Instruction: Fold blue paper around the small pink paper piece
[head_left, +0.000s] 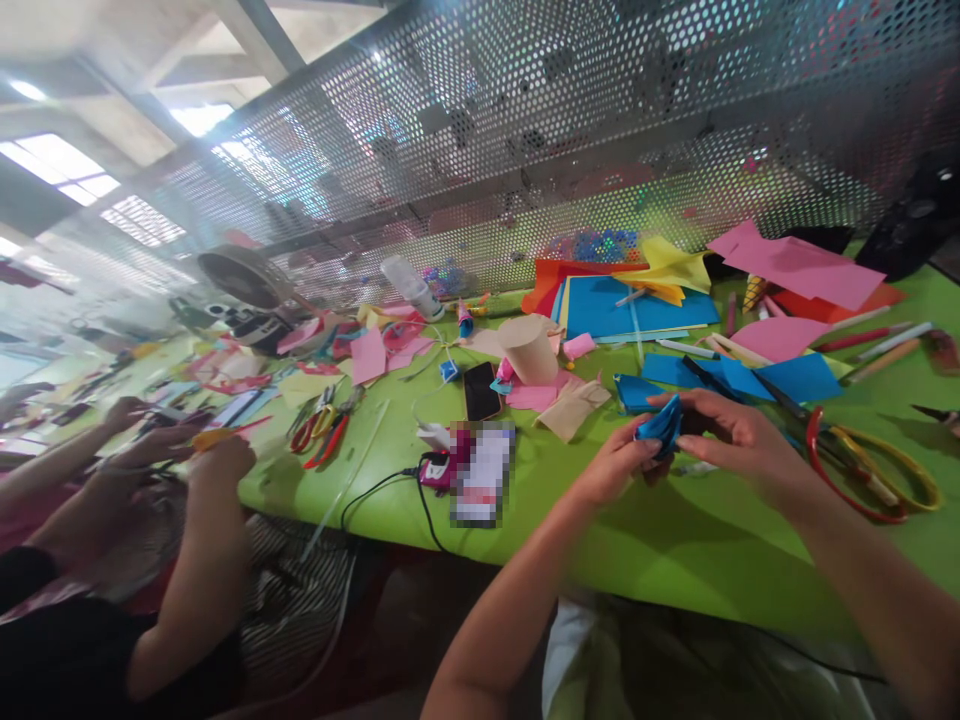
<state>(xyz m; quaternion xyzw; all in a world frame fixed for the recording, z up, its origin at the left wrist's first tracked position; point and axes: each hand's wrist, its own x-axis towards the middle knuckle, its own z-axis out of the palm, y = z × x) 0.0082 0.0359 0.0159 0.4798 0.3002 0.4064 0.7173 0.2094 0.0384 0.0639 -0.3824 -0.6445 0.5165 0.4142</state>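
At four o'clock in my feed, the blue paper (663,428) is gripped in the fingers of the left hand (619,462) and right hand (724,430), presumably to keep it pressed. It looks small, folded, layered. Scissors (814,425) rest at its three o'clock, perhaps for reach, on the tabletop (559,510).

Left hand (616,463) curled, right hand (726,432) close by, forearms (517,600) bare

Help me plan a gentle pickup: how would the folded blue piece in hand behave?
The folded blue piece looks like thin paper, so probably light and easily crushed. Its folds may stiffen it somewhat.
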